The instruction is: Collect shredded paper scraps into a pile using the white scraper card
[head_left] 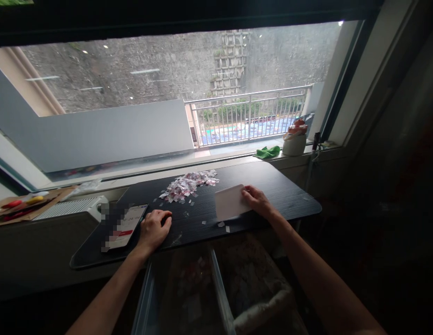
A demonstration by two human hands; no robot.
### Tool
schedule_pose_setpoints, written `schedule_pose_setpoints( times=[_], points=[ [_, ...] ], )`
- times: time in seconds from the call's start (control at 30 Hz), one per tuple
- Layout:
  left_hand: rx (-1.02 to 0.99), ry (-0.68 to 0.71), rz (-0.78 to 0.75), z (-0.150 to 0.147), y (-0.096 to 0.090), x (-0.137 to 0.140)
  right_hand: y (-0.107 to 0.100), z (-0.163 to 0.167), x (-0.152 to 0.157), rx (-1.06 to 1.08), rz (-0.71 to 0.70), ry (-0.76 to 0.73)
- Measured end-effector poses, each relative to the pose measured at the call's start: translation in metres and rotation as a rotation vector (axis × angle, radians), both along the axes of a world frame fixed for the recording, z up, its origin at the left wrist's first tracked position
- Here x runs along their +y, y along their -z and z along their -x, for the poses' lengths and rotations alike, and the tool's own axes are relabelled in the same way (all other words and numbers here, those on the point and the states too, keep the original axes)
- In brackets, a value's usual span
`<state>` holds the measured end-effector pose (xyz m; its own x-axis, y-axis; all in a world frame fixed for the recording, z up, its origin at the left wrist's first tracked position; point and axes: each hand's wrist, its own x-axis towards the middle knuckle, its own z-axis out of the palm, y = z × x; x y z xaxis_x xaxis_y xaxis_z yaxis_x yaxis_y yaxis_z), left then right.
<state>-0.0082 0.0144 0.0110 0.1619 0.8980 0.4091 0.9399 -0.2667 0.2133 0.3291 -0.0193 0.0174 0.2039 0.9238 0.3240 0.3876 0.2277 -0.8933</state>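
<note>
My right hand [257, 201] pinches the right edge of a flat white card [230, 203], thumb on the near side, and holds it slanted over the front part of a black tabletop [272, 179]. My left hand [155, 228] rests on the left part of the tabletop, its fingers curled; whether anything is under them is hidden. Beside it on the left lies a phone [127, 230] with a lit screen, partly blurred out. A loose heap of small pale paper-like pieces [186, 185] lies near the back edge, with several stray bits [221, 224] below the card.
Below the table front are an open clear bin [214, 260] and a lined container [261, 311], both with small pieces inside. A green cloth [268, 152] and a white tub [295, 143] stand on the window sill. A white radiator [73, 207] is at left.
</note>
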Motion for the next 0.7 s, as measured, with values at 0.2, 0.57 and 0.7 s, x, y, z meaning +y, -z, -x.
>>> schedule_pose_setpoints(
  times=[0.2, 0.57, 0.7],
  points=[
    [0.129, 0.039, -0.115, -0.007, 0.003, -0.009, -0.001, -0.003, 0.000, -0.016, 0.024, -0.035],
    [0.147, 0.036, -0.147, -0.009, 0.005, -0.009, -0.001, -0.003, 0.001, 0.002, 0.039, 0.064],
    [0.154, 0.018, -0.143, -0.011, 0.004, -0.010, -0.001, -0.001, 0.001, 0.004, 0.038, 0.036]
  ],
)
